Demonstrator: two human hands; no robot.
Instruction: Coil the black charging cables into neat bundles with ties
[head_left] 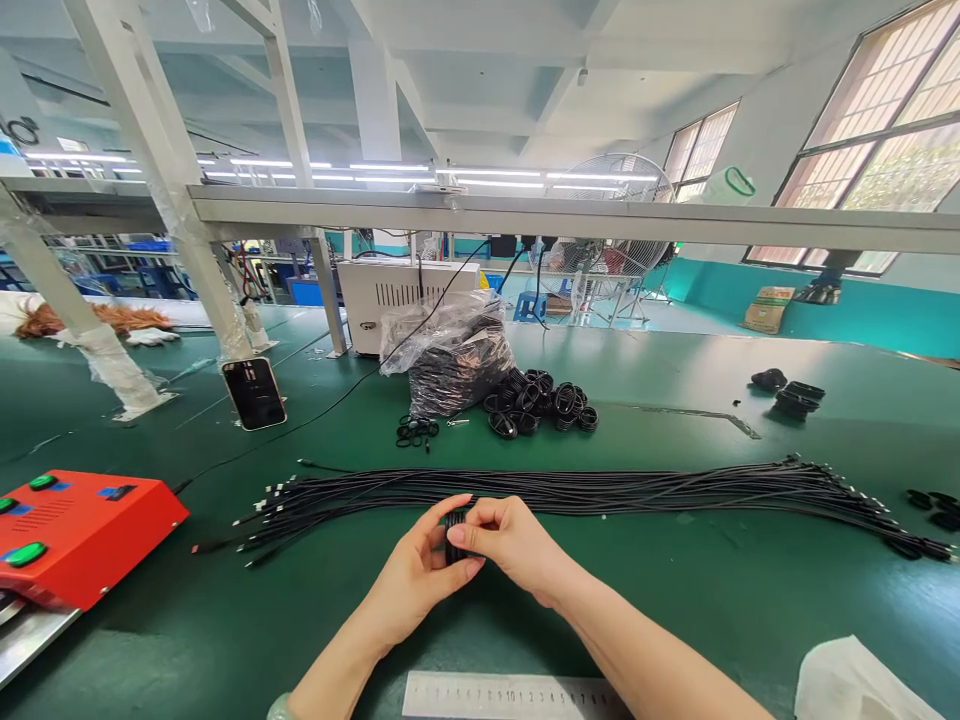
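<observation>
My left hand and my right hand meet near the front middle of the table. Between their fingertips is a small stack of black rings, perhaps a coiled cable; the fingers hide part of it. Both hands are closed on it. Right behind them a long bundle of straight black cables lies across the table, with metal-tipped plugs at both ends. Farther back sits a pile of black coils, beside a clear plastic bag full of dark items. Some loose black rings lie before the bag.
A steel ruler lies at the front edge. To the left stands a red box with green buttons; a phone leans on a post. More black pieces are at right, a white cloth front right. A beam spans overhead.
</observation>
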